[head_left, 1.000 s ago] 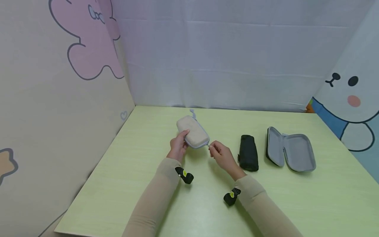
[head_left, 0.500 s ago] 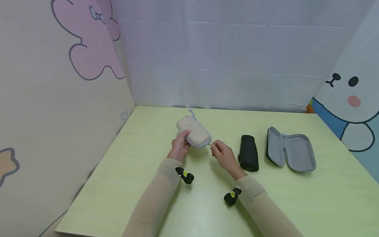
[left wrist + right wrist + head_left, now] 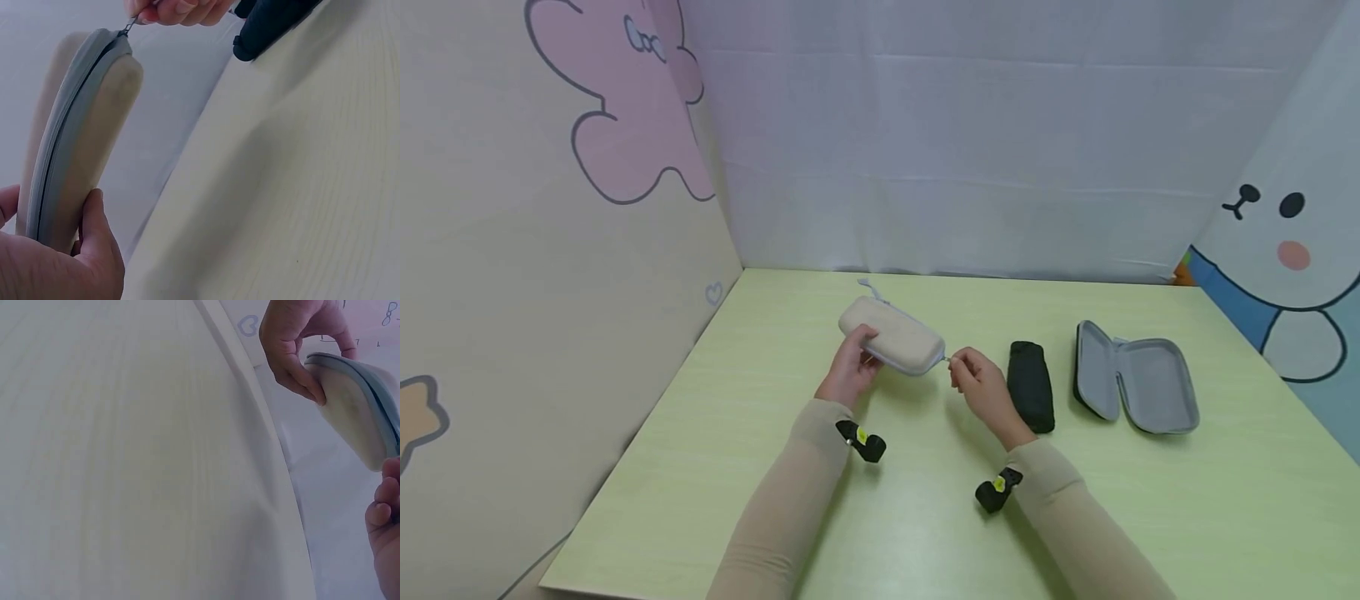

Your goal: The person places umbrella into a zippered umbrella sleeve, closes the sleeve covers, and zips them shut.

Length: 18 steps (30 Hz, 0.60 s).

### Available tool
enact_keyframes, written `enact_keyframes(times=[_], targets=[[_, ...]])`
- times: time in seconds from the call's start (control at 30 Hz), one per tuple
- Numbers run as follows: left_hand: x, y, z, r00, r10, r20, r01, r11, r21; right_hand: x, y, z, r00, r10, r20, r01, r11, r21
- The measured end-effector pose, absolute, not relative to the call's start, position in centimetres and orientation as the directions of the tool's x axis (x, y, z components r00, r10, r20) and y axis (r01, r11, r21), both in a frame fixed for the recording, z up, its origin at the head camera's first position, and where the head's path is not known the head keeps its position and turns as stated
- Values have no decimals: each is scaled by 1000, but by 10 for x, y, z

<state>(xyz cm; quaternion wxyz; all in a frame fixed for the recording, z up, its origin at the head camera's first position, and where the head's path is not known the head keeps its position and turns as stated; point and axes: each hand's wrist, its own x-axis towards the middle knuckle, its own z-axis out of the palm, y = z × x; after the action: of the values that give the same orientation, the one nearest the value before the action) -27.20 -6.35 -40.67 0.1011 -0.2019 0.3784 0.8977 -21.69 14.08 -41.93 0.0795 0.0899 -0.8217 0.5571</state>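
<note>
We grip the beige zippered case [image 3: 895,337] by its near side with our left hand [image 3: 852,367]; its long axis slants from beyond that hand toward our right hand [image 3: 987,390] — nearest the case's end — which pinches the zipper pull [image 3: 129,26] there.

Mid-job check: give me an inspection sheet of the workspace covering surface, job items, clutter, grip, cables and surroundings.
Surface: pale green table, wood-grained in the wrist views.
Job items: beige zip case, held above the table; zipper pull at one end.
Clutter: black bundle and open grey-lined case, both to the right.
Grip: left hand holds the beige zip case; right hand pinches the zipper pull.
Cables: nothing seen.
Surroundings: pale sheet behind; cartoon-painted walls either side.
</note>
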Motion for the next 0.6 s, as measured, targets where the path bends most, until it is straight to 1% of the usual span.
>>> enact_keyframes(times=[0.13, 0.3, 0.47, 0.6], targets=[[-273, -67, -407, -897, 21, -441, -330, -696, 638, -218, 144, -420, -977, -37, 208, -207, 362, -909], [-273, -70, -408, -894, 11, -447, -346, -649, 677, -219, 147, -418, -975, -36, 219, -217, 350, -911], [-273, -74, -407, -886, 30, -462, -373, -638, 673, -223, 152, -419, -974, -12, 225, -214, 362, -907], [-273, -77, -406, -892, 44, -451, -379, -618, 689, -226, 158, -421, -975, 8, 222, -203, 369, -907]])
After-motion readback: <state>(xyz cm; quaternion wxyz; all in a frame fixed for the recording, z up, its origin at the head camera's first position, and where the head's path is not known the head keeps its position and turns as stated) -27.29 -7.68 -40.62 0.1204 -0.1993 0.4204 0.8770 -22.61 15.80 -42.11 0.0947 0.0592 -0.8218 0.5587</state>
